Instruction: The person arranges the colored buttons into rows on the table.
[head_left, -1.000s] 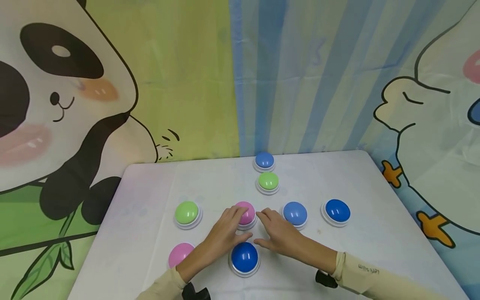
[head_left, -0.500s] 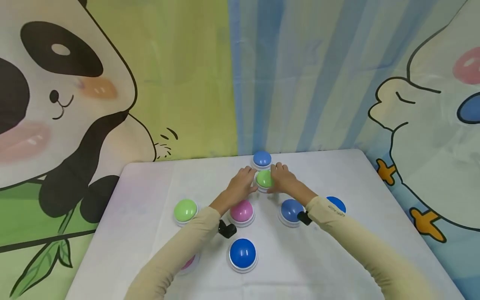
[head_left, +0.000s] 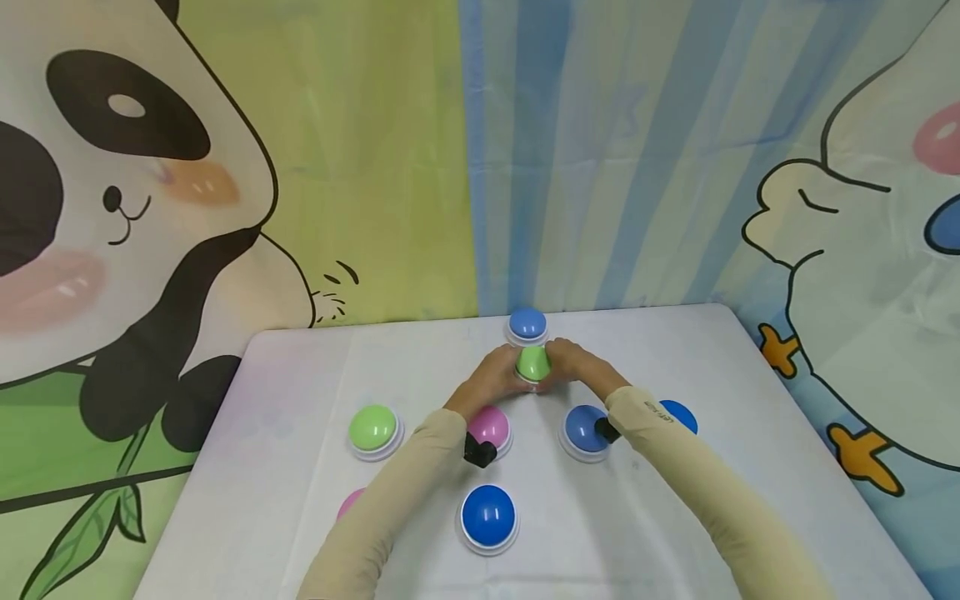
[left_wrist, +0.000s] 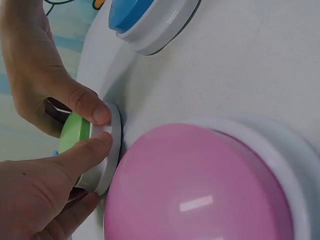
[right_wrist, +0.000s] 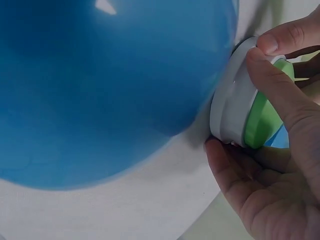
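A green dome push button (head_left: 533, 363) on a round white base sits between both hands at the far middle of the table. My left hand (head_left: 491, 382) grips its left side and my right hand (head_left: 576, 363) grips its right. In the left wrist view the two thumbs meet on the near side of the white base (left_wrist: 104, 170), with fingers curled round it. The right wrist view shows fingers of my right hand (right_wrist: 285, 185) under the base's edge. Whether the base is lifted off the table, I cannot tell. A light blue push button (head_left: 527, 322) stands just behind.
Nearer me are a pink button (head_left: 491, 422), partly behind the left wrist's black camera (head_left: 480, 452), and a blue button (head_left: 583, 428). A dark blue button (head_left: 488, 517) lies in front, a green one (head_left: 372, 427) left. My sleeves partly cover another pink (head_left: 349, 502) and blue button (head_left: 678, 415).
Both hands have reached forward from above the pink button to the far green button. They came to its sides and now hold its base.
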